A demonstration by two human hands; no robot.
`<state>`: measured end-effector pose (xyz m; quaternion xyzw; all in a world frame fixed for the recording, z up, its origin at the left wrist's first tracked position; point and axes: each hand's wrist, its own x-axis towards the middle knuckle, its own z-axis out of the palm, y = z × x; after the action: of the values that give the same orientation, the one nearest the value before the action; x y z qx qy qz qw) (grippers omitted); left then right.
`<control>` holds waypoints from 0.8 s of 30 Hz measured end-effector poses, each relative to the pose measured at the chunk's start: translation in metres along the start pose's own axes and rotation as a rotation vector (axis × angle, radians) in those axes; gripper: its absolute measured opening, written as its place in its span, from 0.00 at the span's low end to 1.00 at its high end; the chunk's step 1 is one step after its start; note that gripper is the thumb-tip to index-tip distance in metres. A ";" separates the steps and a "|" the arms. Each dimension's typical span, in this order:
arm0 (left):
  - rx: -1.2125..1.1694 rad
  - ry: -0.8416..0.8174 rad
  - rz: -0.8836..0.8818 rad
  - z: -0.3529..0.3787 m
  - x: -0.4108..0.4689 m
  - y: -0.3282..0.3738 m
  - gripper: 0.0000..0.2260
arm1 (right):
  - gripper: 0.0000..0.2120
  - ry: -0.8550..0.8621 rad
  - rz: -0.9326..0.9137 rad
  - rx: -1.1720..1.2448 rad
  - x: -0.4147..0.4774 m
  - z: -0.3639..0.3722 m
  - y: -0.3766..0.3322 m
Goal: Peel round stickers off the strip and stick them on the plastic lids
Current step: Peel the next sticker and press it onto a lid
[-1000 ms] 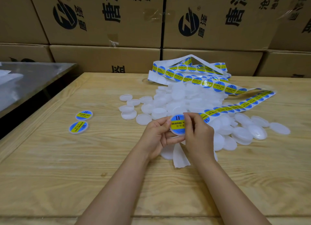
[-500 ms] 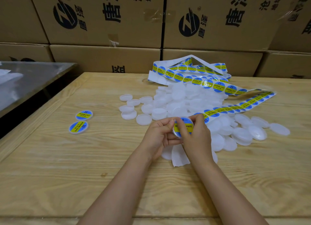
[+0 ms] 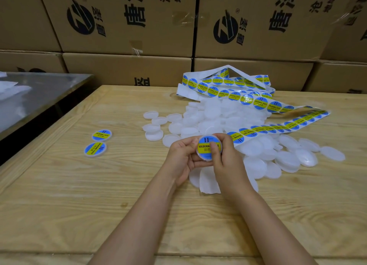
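Observation:
A white plastic lid (image 3: 205,156) with a blue and yellow round sticker (image 3: 204,143) on it is held between both hands above the wooden table (image 3: 99,195). My left hand (image 3: 181,157) grips the lid from the left and below. My right hand (image 3: 226,155) holds its right edge, the thumb pressing on the sticker's face. The sticker strip (image 3: 264,128) runs from beside my right hand to a looped pile at the back. A heap of bare white lids (image 3: 214,116) lies under and beside the strip.
Two stickered lids (image 3: 96,149) (image 3: 101,135) lie on the table to the left. Empty white backing paper (image 3: 208,182) hangs below my hands. Cardboard boxes (image 3: 129,20) stand stacked behind the table. A metal-topped table (image 3: 39,94) stands at the left.
The sticker, held at the lid's edge a second ago, now lies flat on the lid. The lid has turned to face me, and my right thumb has moved onto the sticker.

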<state>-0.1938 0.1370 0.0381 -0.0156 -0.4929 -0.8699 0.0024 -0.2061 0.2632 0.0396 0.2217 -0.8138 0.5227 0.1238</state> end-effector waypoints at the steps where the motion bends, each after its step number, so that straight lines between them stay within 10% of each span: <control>1: 0.005 -0.004 0.000 -0.001 0.000 0.000 0.12 | 0.09 0.011 0.001 0.013 0.000 0.000 0.000; 13: 0.186 0.096 0.008 -0.011 0.003 0.007 0.10 | 0.12 0.099 0.174 0.316 0.008 -0.006 0.013; 18: 0.501 0.615 0.264 -0.034 0.010 0.031 0.12 | 0.04 0.330 0.158 0.101 0.012 -0.015 0.020; 24: 0.915 1.252 0.297 -0.100 -0.007 0.049 0.13 | 0.21 0.374 0.144 -0.423 0.016 -0.019 0.026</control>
<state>-0.1885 0.0257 0.0282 0.4140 -0.7016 -0.4184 0.4016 -0.2337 0.2859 0.0339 0.0325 -0.8813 0.3808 0.2780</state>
